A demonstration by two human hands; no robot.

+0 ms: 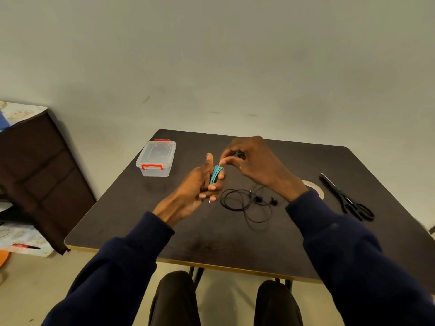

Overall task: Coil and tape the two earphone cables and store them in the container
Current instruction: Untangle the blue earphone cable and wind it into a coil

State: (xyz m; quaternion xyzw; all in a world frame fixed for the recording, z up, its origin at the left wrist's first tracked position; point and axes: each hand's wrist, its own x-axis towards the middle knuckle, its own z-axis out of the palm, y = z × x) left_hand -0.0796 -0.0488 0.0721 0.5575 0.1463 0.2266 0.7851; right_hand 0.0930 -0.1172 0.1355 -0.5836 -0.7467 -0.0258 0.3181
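A teal earphone cable (214,174) is wound in loops around the fingers of my left hand (197,187), which is raised above the dark table (164,222) with the thumb up. My right hand (249,158) pinches the end of that teal cable just above the coil. A black earphone cable (244,203) lies loose and tangled on the table below my right wrist. The clear plastic container (156,158) with red latches stands closed at the back left of the table.
A roll of tape (316,188) lies to the right, partly hidden behind my right forearm. Black scissors (348,198) rest near the table's right edge. A dark brown cabinet (35,172) stands left of the table.
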